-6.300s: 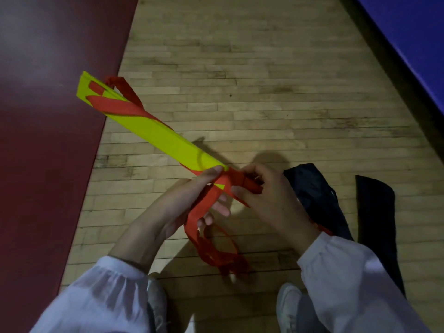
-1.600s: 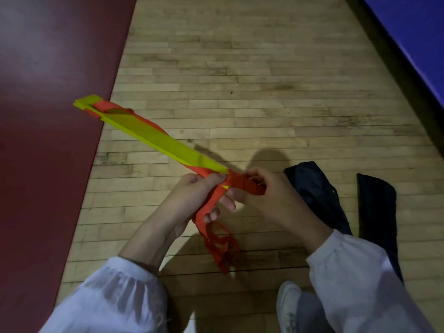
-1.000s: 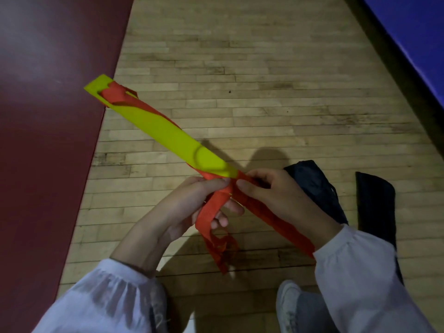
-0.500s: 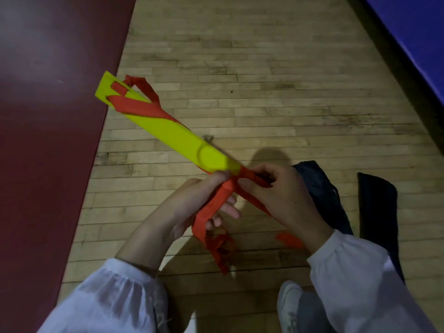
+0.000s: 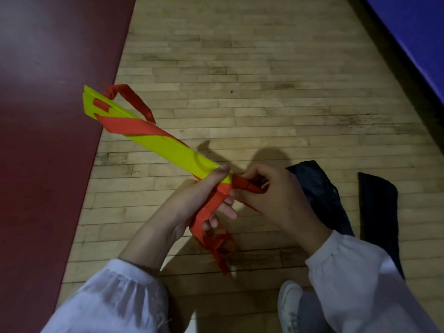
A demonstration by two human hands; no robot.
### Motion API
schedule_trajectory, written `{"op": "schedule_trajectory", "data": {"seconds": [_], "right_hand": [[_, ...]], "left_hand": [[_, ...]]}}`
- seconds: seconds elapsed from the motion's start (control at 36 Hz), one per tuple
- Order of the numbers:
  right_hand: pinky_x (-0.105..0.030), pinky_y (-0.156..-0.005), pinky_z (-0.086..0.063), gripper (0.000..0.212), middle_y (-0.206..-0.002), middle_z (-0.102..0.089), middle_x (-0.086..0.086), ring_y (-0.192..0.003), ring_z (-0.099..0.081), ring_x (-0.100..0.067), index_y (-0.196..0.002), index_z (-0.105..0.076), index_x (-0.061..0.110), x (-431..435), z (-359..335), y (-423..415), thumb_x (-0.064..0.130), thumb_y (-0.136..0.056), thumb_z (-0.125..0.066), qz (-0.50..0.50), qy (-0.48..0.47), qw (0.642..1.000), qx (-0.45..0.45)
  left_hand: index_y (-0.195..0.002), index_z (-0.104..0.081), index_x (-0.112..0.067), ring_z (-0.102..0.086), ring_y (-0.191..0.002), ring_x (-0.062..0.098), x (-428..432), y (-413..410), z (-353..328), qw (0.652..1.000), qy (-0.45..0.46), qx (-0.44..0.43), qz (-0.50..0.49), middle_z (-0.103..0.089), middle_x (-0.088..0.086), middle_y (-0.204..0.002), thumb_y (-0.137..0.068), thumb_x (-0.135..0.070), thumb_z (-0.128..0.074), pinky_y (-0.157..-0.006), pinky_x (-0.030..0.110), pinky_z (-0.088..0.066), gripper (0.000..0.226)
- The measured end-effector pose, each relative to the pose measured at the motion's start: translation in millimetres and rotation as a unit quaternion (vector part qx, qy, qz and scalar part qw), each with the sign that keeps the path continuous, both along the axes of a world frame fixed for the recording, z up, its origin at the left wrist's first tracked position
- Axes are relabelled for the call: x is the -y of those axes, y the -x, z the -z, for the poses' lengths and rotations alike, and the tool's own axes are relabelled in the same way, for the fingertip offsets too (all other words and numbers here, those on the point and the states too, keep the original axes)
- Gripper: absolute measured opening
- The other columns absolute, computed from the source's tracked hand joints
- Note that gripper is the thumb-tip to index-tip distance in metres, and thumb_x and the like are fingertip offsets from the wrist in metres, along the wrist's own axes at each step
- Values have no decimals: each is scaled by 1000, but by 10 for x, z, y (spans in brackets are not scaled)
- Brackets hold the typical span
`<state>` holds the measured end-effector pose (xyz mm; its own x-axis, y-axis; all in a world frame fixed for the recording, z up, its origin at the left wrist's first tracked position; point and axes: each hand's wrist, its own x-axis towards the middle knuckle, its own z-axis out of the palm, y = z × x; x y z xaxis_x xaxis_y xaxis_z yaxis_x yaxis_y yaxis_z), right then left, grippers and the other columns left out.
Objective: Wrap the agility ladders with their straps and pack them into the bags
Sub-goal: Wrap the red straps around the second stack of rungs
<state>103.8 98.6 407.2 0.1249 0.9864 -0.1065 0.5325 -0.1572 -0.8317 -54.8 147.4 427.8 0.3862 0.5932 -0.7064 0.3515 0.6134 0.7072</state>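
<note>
The yellow ladder bundle [image 5: 163, 145] slants above the wood floor [image 5: 264, 92], which runs wide ahead, its far tip over the red mat [image 5: 48, 164] edge. My left hand [image 5: 189, 200] grips the near end and my right hand [image 5: 276, 198] pinches the red strap [image 5: 211, 212] there, with dark bags [image 5: 319, 195] just right. The slack under my right wrist has drawn up.

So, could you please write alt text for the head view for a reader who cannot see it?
A left hand holds the near end of a stack of yellow agility-ladder rungs while the right hand pinches the red strap wrapped around it. Loose strap hangs below the hands; two black bags lie on the wooden floor at right.
</note>
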Motion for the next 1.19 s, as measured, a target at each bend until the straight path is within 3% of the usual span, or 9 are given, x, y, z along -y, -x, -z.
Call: {"op": "schedule_trajectory", "data": {"seconds": [0.14,0.22,0.31,0.39,0.56,0.83,0.97,1.08,1.19], "right_hand": [[-12,-62,-44,18,-79,-68,7,-75,-62,-4,-88,-71,22,-7,-52,-38,38,-81,-75,-38,26,998,-41],[-11,-66,-45,37,-84,-70,10,-80,-64,-1,-96,-72,25,-5,-69,-68,57,-85,-55,-49,64,995,-61],[-23,-71,-49,48,-84,-70,9,-79,-64,-1,-97,-72,30,3,-65,-79,66,-83,-44,-55,118,988,-77],[-30,-75,-51,49,-83,-71,-5,-77,-67,-10,-92,-72,25,15,-94,-56,61,-91,-39,-78,184,970,-139],[-30,-71,-51,49,-87,-71,-8,-73,-67,-13,-98,-68,12,17,-126,-26,50,-98,-37,-76,199,960,-183],[-26,-65,-48,39,-73,-67,5,-64,-62,-6,-93,-68,16,6,-103,15,45,-99,-42,-51,174,966,-182],[-22,-63,-46,43,-77,-66,4,-67,-62,-8,-100,-67,12,4,-57,23,47,-97,-43,-57,165,973,-150],[-24,-68,-45,43,-82,-69,4,-70,-64,-6,-100,-67,18,13,-24,5,53,-93,-44,-64,157,978,-118],[-25,-70,-46,51,-86,-69,5,-75,-65,-6,-101,-65,25,22,-13,28,65,-82,-42,-66,146,982,-105]], "left_hand": [[-75,-65,-7,-46,-35,15,-2,6,8,1000,-5,-18,-6,-71,18,-72,-89,-57,-46,-37,18,-35,55],[-78,-66,-6,-46,-36,16,4,13,12,1000,-12,-28,-6,-71,17,-70,-88,-55,-46,-38,18,-36,53],[-79,-67,-5,-45,-36,16,20,3,-11,999,-31,-29,9,-71,17,-68,-89,-53,-47,-38,19,-36,53],[-80,-70,-3,-45,-37,16,31,-3,-33,999,-48,-19,17,-70,17,-67,-89,-52,-47,-38,20,-36,55],[-84,-73,1,-51,-40,16,25,9,-37,998,-48,1,27,-70,17,-70,-90,-55,-46,-43,22,-43,62],[-92,-70,-5,-59,-47,20,10,33,-50,998,31,15,44,-70,15,-76,-82,-67,-46,-45,21,-47,67],[-74,-69,-11,-58,-47,20,15,37,-50,999,24,-5,23,-71,17,-76,-84,-66,-45,-45,22,-46,61],[-92,-66,-4,-60,-51,21,14,51,-46,1000,15,-11,15,-73,20,-83,-86,-62,-48,-46,22,-48,62],[-95,-67,0,-62,-52,21,7,68,-35,1000,17,-13,4,-74,20,-85,-87,-59,-51,-47,23,-49,61]]}}
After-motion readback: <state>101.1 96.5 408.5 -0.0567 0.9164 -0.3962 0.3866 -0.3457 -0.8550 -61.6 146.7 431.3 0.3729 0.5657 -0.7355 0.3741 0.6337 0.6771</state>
